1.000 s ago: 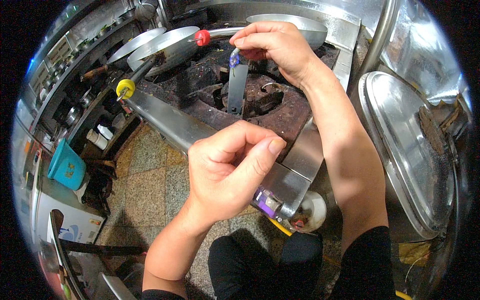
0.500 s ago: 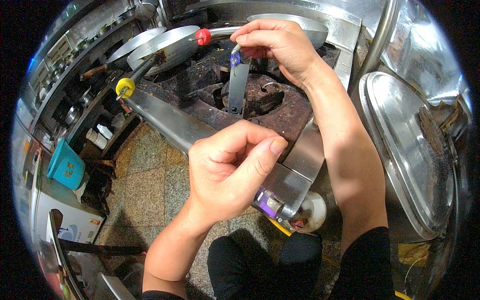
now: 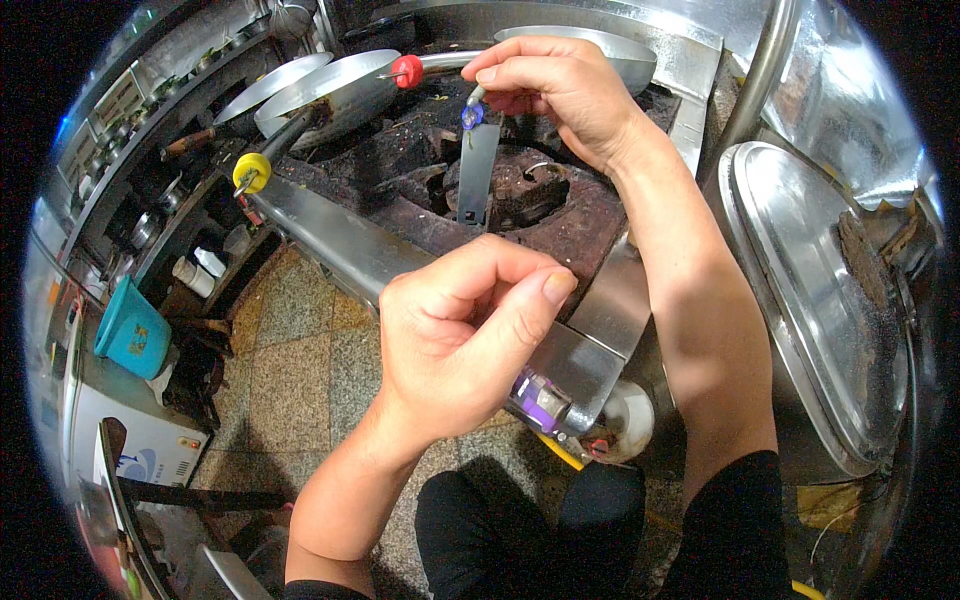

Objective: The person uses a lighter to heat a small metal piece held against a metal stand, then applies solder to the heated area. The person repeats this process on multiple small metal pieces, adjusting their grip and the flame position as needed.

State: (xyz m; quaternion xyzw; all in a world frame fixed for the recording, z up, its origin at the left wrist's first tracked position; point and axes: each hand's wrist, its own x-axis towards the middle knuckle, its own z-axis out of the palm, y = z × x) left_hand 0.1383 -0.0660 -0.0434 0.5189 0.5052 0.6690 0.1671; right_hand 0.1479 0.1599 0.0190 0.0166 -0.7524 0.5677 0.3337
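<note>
The right hand [image 3: 565,95] pinches the whitish upper tip of a flat metal strip [image 3: 477,175], which hangs over the burner opening [image 3: 535,195]. The left hand [image 3: 460,340] is curled closed, thumb against index finger; whether it grips the purple cylindrical object [image 3: 540,398] beside it cannot be told. The white tub [image 3: 632,415] below the ledge contains reddish-brown matter, unidentifiable. Two metal woks [image 3: 345,90] sit tilted at rear left, one showing brown residue. A turquoise bin [image 3: 135,330] stands at far left, contents hidden.
</note>
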